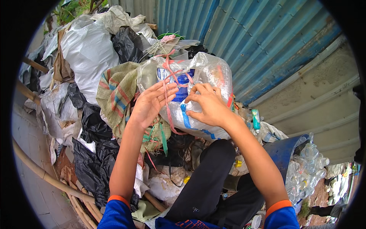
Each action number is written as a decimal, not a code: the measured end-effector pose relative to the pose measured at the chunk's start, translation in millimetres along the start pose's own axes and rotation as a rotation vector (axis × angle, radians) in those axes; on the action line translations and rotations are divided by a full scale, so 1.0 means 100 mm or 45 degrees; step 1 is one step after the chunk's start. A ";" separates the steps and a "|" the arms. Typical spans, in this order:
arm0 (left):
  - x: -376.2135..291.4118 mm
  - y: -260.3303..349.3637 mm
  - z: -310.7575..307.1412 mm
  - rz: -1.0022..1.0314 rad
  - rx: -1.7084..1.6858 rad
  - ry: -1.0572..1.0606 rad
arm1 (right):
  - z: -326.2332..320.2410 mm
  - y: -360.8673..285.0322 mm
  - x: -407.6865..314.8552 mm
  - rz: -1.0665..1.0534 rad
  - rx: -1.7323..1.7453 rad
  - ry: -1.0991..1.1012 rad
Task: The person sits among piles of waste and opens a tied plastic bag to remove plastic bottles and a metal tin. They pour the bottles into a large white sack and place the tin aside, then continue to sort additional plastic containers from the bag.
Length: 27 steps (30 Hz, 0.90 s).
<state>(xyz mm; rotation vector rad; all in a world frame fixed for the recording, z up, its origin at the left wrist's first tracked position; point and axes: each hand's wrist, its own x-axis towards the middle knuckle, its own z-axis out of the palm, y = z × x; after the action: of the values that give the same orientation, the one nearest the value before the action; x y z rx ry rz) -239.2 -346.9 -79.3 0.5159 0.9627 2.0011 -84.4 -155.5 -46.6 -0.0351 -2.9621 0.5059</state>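
Note:
A translucent white woven plastic sack [213,68] lies before me, with a blue printed container [181,83] showing at its mouth. Pink plastic twine [168,111] runs loosely over the sack. My left hand [155,100] is palm up with spread fingers at the sack's left side, the twine passing by its fingers; I cannot tell if it grips it. My right hand [206,104] is over the sack's middle, fingers curled and thumb near the forefinger; whether it pinches the sack's edge cannot be made out. A striped tan woven sack [118,91] sits to the left.
Black plastic bags [95,148] and a large white sack [88,51] are heaped at left beside bamboo poles [43,174]. A blue corrugated metal fence [251,43] stands behind. At right are a blue drum [277,151], clear plastic bottles [306,171] and a green-white tube [256,120].

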 end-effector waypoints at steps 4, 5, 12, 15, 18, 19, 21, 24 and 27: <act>-0.11 -0.09 0.04 0.081 -0.006 -0.006 | 0.17 -0.22 -0.02 -0.315 0.228 0.238; -0.13 -0.11 0.05 0.057 -0.049 0.016 | 0.19 -0.25 0.00 -0.238 0.286 0.149; -0.65 -0.33 0.04 0.646 1.492 0.818 | 0.30 -0.36 0.01 -0.055 0.751 0.219; -0.71 -0.55 0.03 0.571 1.046 0.562 | 0.39 -0.41 -0.04 -0.031 0.880 0.164; -0.66 -0.69 0.01 0.643 1.000 0.427 | 0.43 -0.42 -0.08 0.049 1.032 0.104; -0.64 -0.71 -0.01 0.640 1.049 0.423 | 0.43 -0.42 -0.09 0.077 1.046 0.084; -0.62 -0.70 -0.04 0.571 1.025 0.421 | 0.42 -0.41 -0.08 0.118 1.029 0.039; -0.61 -0.64 -0.12 0.409 0.850 0.413 | 0.40 -0.38 -0.04 0.074 0.872 0.077; -0.56 -0.59 -0.17 0.362 0.753 0.370 | 0.40 -0.35 0.02 -0.072 0.614 0.259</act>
<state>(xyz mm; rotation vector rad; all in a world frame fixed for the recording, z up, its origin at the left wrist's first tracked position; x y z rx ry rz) -188.4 -379.6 -137.0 0.7212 1.7680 2.0589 -91.7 -201.6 -72.2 0.0438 -2.5624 1.1167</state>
